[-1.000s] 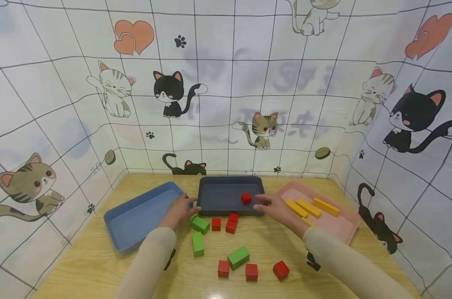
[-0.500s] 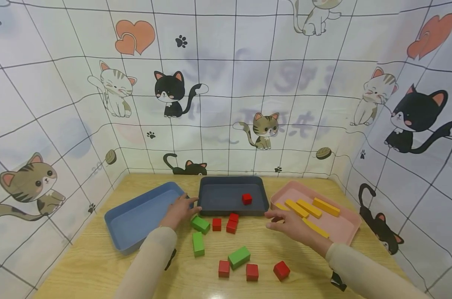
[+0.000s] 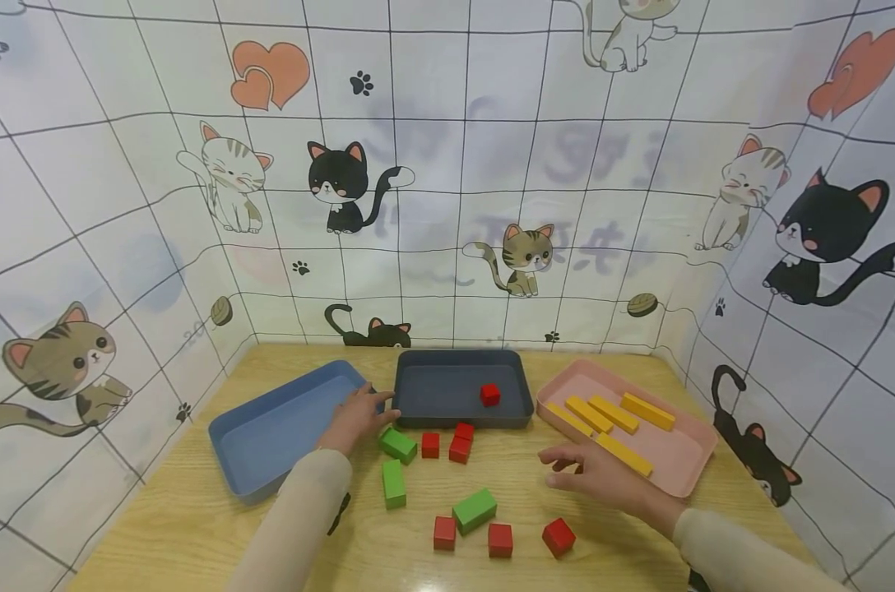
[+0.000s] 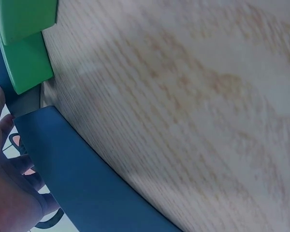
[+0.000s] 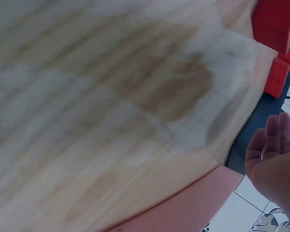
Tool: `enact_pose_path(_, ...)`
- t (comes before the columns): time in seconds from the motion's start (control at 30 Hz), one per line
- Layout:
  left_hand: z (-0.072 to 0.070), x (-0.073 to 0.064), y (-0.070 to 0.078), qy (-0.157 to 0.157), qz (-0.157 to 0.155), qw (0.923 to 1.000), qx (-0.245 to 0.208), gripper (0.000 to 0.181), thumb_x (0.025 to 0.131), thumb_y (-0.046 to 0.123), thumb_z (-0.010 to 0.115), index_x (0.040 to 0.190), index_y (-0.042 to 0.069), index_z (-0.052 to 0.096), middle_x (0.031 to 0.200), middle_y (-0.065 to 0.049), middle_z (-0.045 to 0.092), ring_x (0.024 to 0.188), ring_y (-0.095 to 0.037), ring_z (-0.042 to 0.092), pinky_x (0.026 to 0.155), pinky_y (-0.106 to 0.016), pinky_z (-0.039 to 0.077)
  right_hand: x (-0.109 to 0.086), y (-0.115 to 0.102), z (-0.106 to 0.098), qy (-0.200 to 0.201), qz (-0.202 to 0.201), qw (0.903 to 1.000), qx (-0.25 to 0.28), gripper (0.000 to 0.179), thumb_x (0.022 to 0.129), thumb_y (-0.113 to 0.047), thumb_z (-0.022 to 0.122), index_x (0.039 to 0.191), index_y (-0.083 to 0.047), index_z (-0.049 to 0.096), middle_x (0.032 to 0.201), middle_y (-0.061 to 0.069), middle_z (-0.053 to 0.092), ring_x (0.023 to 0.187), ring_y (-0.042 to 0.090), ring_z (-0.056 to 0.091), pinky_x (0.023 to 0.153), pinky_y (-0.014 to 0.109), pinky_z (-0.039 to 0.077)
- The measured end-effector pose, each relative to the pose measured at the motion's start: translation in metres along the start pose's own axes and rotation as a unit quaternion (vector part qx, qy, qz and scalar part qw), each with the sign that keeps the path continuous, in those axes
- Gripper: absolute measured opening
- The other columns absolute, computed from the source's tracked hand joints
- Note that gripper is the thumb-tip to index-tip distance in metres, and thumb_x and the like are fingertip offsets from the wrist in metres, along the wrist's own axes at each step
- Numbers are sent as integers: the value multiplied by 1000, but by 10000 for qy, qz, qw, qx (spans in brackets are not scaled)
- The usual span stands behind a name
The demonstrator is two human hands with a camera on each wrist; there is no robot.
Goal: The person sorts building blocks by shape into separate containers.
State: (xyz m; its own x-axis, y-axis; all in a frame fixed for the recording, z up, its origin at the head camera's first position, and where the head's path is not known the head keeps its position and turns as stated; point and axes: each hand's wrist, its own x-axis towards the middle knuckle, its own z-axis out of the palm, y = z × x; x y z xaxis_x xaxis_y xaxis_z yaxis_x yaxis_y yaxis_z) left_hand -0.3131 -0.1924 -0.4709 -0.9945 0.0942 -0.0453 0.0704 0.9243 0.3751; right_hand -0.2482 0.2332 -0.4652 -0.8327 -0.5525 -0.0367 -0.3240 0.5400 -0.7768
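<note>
My left hand (image 3: 356, 418) reaches over the right end of the blue tray (image 3: 243, 485), its fingers relaxed with nothing between them. A green block (image 3: 399, 445) lies just beside its thumb, and another green block (image 3: 393, 483) is nearer me. In the left wrist view, that hand (image 4: 9, 188) shows along the edge of the blue tray (image 4: 87, 179). My right hand (image 3: 599, 475) is near the front left side of the pink tray (image 3: 695, 460), fingers loosely bent and holding nothing. A red cube (image 3: 558, 538) sits on the table below it.
The dark grey tray (image 3: 433, 386) at the back holds one red cube (image 3: 489, 395). Several yellow bars (image 3: 614, 413) lie in the pink tray. Red cubes (image 3: 430, 445) and a third green block (image 3: 475, 511) are scattered across the wooden table (image 3: 388, 559). Cat-print cloth (image 3: 433, 205) walls surround it.
My right hand has drawn back from the dark grey tray, toward me and to the right, past the pink tray's left end. The left hand has stayed put.
</note>
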Motion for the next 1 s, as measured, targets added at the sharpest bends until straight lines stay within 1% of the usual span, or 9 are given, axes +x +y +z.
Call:
enact_pose_path(0.1,0,0,0,-10,-28,10000,-7,55,98,44,61,146,20,52,158,-25,26,141,-51,25,105,-73,24,-5,2,1,-82,46,9996,-269,43,93,-33,71,130,-12,66,124,-2,66,108,21,60,83,29,50)
enact_pose_path(0.13,0,0,0,-8,-27,10000,-18,55,98,44,61,146,20,52,158,-25,26,141,-51,25,105,-74,24,-7,3,2,-145,25,9995,-270,42,93,-32,71,129,-13,67,123,-2,66,108,20,60,82,28,50)
enact_pose_path(0.37,1,1,0,4,-34,10000,-4,54,98,44,60,146,21,52,158,-25,26,141,-51,26,105,-74,23,-16,9,8,-565,-270,9978,215,38,95,-20,69,128,-3,65,124,12,66,108,25,59,82,28,48)
enact_pose_path(0.47,0,1,1,8,-40,10000,-15,55,98,45,60,146,22,52,158,-25,26,141,-51,26,105,-73,23,-21,12,9,-592,-157,9980,163,37,92,-22,72,126,-7,67,121,7,67,107,20,59,83,29,47)
enact_pose_path(0.6,0,0,1,-3,-39,10000,-54,55,97,46,61,146,22,52,158,-24,25,142,-50,25,105,-74,23,-26,16,9,-700,34,9975,114,38,91,-28,74,125,-14,68,122,1,66,111,15,58,89,32,45)
enact_pose_path(0.7,0,0,0,1,0,10000,-49,54,98,45,61,146,21,52,158,-25,26,141,-51,26,104,-74,24,-28,20,11,-879,27,9956,337,40,90,-28,74,127,-13,67,126,2,64,116,12,57,95,29,43)
enact_pose_path(0.77,0,0,0,6,15,10000,-48,54,98,44,61,146,20,53,158,-25,27,141,-51,26,104,-74,24,-29,21,12,-1003,-52,9939,460,41,90,-26,75,127,-12,66,128,4,64,118,13,56,97,26,42)
enact_pose_path(0.83,-1,-1,0,-1,16,10000,-57,54,98,44,61,145,19,53,157,-26,27,141,-51,27,104,-74,24,-30,21,12,-1109,-170,9921,561,42,89,-24,76,127,-11,66,128,6,63,118,13,56,97,20,41)
enact_pose_path(1.0,-2,-2,1,1,16,10000,-81,53,98,42,60,145,19,53,157,-27,27,141,-51,26,104,-74,24,-29,19,14,-1202,-624,9899,421,41,89,-24,75,126,-9,66,123,6,65,115,13,56,97,19,41)
